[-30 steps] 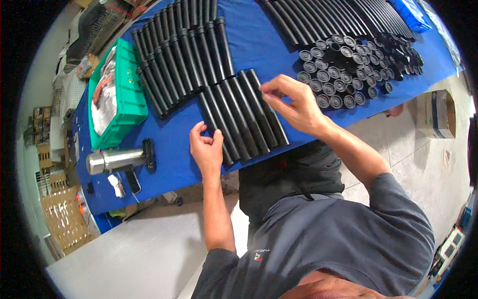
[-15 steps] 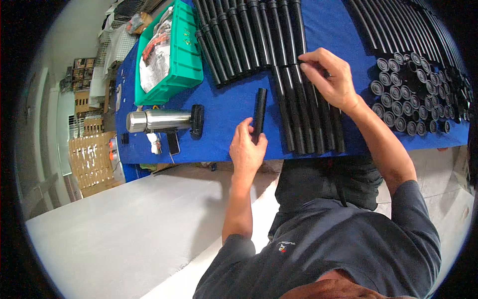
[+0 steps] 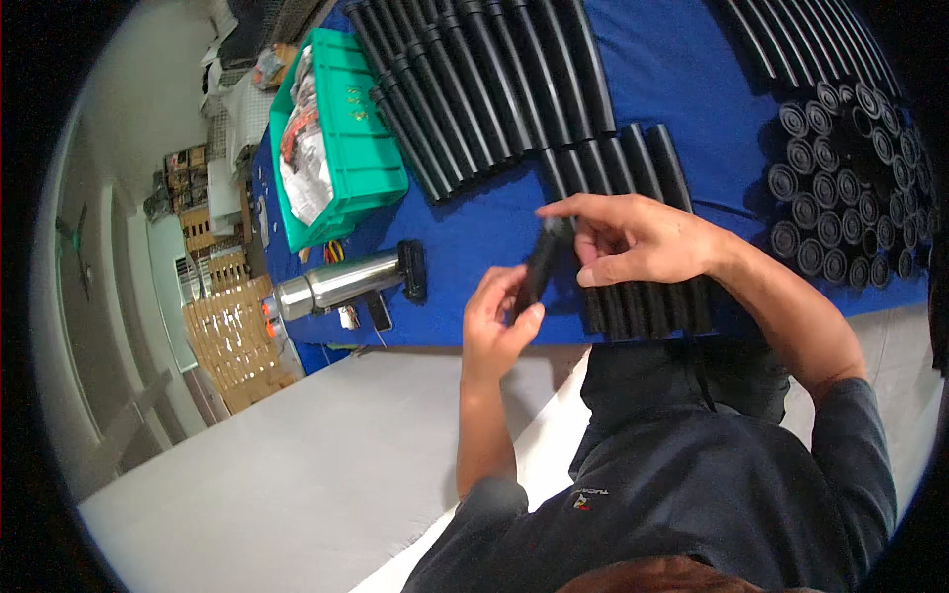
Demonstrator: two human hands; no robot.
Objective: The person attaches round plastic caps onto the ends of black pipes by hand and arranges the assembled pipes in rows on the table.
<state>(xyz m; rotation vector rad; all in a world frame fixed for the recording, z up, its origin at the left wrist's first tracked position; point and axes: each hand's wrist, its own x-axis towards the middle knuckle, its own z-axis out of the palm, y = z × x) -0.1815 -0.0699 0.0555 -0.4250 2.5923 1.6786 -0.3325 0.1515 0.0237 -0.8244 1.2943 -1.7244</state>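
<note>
My left hand [image 3: 497, 321] grips the lower part of a black tube [image 3: 539, 269], lifted just above the blue table [image 3: 474, 242]. My right hand [image 3: 633, 242] pinches the tube's upper end with its fingertips. Directly behind my right hand lies a short row of black tubes [image 3: 633, 168] side by side. A longer row of black tubes [image 3: 484, 84] lies further back on the left.
A green bin [image 3: 346, 148] with bagged parts sits at the table's left. A steel flask [image 3: 331, 284] lies near the front edge with a small black part [image 3: 412, 270] beside it. Several black round caps [image 3: 840, 188] are stacked at the right. Grey floor lies below.
My left hand lifted one black tube off the table and brought it toward me. My right hand left the row and took hold of the tube's upper end.
</note>
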